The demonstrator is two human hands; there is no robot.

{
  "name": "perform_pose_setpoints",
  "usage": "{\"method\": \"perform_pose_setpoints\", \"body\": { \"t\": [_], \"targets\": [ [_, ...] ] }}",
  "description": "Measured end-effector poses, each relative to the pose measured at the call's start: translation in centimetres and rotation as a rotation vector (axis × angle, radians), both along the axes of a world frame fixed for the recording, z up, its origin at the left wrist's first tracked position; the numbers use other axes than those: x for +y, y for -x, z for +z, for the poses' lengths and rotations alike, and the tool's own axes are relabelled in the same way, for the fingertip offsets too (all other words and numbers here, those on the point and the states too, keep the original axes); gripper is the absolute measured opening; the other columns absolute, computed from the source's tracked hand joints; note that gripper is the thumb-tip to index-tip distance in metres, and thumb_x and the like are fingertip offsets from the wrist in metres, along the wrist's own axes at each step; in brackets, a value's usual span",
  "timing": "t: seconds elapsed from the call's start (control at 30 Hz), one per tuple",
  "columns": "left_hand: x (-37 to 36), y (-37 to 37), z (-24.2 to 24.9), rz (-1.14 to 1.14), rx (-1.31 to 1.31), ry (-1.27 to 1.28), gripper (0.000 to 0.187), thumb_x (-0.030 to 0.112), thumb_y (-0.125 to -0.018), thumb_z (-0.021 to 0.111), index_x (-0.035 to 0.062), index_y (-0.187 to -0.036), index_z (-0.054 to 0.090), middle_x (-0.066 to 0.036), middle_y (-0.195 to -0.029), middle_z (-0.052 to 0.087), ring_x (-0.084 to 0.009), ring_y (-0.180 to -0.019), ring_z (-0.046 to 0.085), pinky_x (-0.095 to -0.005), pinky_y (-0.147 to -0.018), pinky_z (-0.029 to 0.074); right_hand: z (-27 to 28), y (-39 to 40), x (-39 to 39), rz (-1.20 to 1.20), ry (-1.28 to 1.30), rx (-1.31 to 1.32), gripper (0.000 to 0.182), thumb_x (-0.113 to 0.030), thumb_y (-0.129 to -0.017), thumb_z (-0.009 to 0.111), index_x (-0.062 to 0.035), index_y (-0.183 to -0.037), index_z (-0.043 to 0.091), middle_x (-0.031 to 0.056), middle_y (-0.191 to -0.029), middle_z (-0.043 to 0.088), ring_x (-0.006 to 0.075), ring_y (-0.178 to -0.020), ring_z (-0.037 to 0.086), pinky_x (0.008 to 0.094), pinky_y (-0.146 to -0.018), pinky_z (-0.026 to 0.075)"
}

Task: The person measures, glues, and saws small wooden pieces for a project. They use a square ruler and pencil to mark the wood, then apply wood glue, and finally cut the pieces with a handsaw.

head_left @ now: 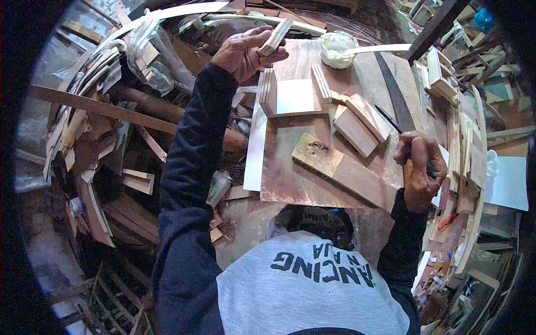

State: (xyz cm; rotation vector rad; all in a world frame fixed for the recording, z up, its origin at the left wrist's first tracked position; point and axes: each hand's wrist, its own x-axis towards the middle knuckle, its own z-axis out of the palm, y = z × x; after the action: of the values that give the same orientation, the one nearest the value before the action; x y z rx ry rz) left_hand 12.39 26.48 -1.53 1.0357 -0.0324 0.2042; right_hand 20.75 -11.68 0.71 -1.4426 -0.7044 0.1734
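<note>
My left hand (248, 53), raised over the far left of the board, is closed on a short wooden block (276, 37) with a pale, layered edge. My right hand (421, 167), at the board's right side, is closed around a thin dark pencil-like stick (386, 117) pointing up and left. Beyond that hand a handsaw blade (393, 89) lies on the wooden work board (279, 187); its handle end is hidden by the hand. Between my hands stand a three-sided plywood frame (298, 111), smaller joined wood pieces (360, 127) and a long wooden block (346, 170).
A white, glue-smeared tub (339, 50) with a pale flat stick (379, 49) sits at the board's far edge. Wood strips (463, 151) are stacked to the right. Scrap wood and clear plastic (159, 56) pile up at left. A dark post (438, 28) slants at upper right.
</note>
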Motion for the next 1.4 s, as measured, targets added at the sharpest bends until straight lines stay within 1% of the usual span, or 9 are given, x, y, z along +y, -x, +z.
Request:
{"method": "perform_pose_setpoints", "body": {
  "t": [0.23,0.33,0.47,0.57,0.6,0.7,0.83,1.2,1.4],
  "targets": [
    [-0.9,0.4,0.3,0.134,0.030,-0.083,0.043,0.019,-0.091,0.058,-0.0075,-0.121,0.043,-0.021,-0.095,0.064,-0.0281,-0.087,0.068,-0.0298,-0.074,0.059,0.1,0.1,0.2,0.006,-0.018,0.086,0.016,-0.014,-0.093,0.055,-0.0004,-0.100,0.062,0.0049,-0.072,0.060,0.0102,-0.066,0.054,0.0231,-0.060,0.042],
    [-1.3,-0.3,0.2,0.373,0.127,-0.399,0.041,0.019,-0.088,0.063,-0.0045,-0.119,0.049,-0.018,-0.095,0.065,-0.0249,-0.088,0.068,-0.0296,-0.074,0.059,0.2,0.0,0.1,-0.017,0.049,0.080,0.016,-0.012,-0.093,0.055,0.0001,-0.101,0.061,0.0053,-0.073,0.061,0.0108,-0.067,0.056,0.0233,-0.061,0.044],
    [-2.8,-0.3,2.7,0.435,0.215,-1.033,0.027,0.012,-0.084,0.066,0.0015,-0.108,0.062,-0.012,-0.096,0.068,-0.0211,-0.085,0.068,-0.0328,-0.073,0.057,0.2,0.1,0.6,-0.012,0.068,0.011,0.016,-0.012,-0.092,0.056,0.0003,-0.101,0.061,0.0056,-0.074,0.062,0.0109,-0.067,0.057,0.0236,-0.062,0.045],
    [-1.8,-1.3,2.6,0.492,-0.018,-1.706,0.030,0.013,-0.080,0.068,0.0068,-0.109,0.063,-0.013,-0.093,0.069,-0.0216,-0.083,0.068,-0.0318,-0.077,0.055,-0.1,0.1,1.0,-0.015,0.069,-0.009,0.016,-0.011,-0.092,0.055,0.0004,-0.101,0.062,0.0062,-0.074,0.063,0.0103,-0.066,0.056,0.0232,-0.062,0.045],
    [-2.1,-1.5,2.8,0.460,-0.028,-1.573,0.032,0.016,-0.079,0.068,0.0101,-0.110,0.064,-0.013,-0.092,0.069,-0.0227,-0.082,0.067,-0.0313,-0.079,0.053,-0.4,-0.1,1.0,-0.021,0.078,-0.016,0.016,-0.011,-0.092,0.055,0.0005,-0.100,0.062,0.0065,-0.074,0.063,0.0102,-0.065,0.056,0.0230,-0.062,0.045],
    [-3.4,-1.8,3.2,0.465,0.149,-1.825,0.032,0.017,-0.080,0.066,0.0091,-0.110,0.064,-0.012,-0.093,0.069,-0.0227,-0.081,0.067,-0.0320,-0.076,0.053,-0.6,-0.1,1.4,-0.035,0.078,0.000,0.016,-0.012,-0.092,0.056,0.0004,-0.101,0.062,0.0069,-0.074,0.064,0.0098,-0.065,0.056,0.0225,-0.062,0.044],
    [-3.5,-2.3,3.4,0.406,0.223,-1.842,0.039,0.020,-0.081,0.066,0.0068,-0.117,0.060,-0.011,-0.092,0.070,-0.0221,-0.079,0.067,-0.0323,-0.074,0.053,-0.4,-0.3,2.1,-0.031,0.052,-0.008,0.017,-0.012,-0.092,0.056,0.0005,-0.102,0.062,0.0070,-0.074,0.064,0.0099,-0.067,0.057,0.0222,-0.062,0.044],
    [-4.7,-1.8,5.3,0.326,0.307,-1.702,0.052,0.023,-0.081,0.070,-0.0013,-0.123,0.051,-0.014,-0.086,0.069,-0.0249,-0.079,0.067,-0.0350,-0.070,0.055,0.3,-0.1,4.4,0.024,0.064,-0.001,0.016,-0.007,-0.090,0.057,0.0009,-0.102,0.064,0.0070,-0.085,0.065,0.0109,-0.076,0.062,0.0227,-0.071,0.049],
    [-4.5,-1.9,5.1,0.317,0.281,-1.673,0.052,0.020,-0.080,0.071,-0.0025,-0.122,0.052,-0.014,-0.082,0.069,-0.0249,-0.077,0.067,-0.0350,-0.068,0.054,0.1,-0.4,5.8,0.031,0.091,-0.139,0.018,-0.009,-0.091,0.055,-0.0002,-0.104,0.065,0.0044,-0.083,0.066,0.0063,-0.069,0.054,0.0181,-0.061,0.040]
  ]
}}
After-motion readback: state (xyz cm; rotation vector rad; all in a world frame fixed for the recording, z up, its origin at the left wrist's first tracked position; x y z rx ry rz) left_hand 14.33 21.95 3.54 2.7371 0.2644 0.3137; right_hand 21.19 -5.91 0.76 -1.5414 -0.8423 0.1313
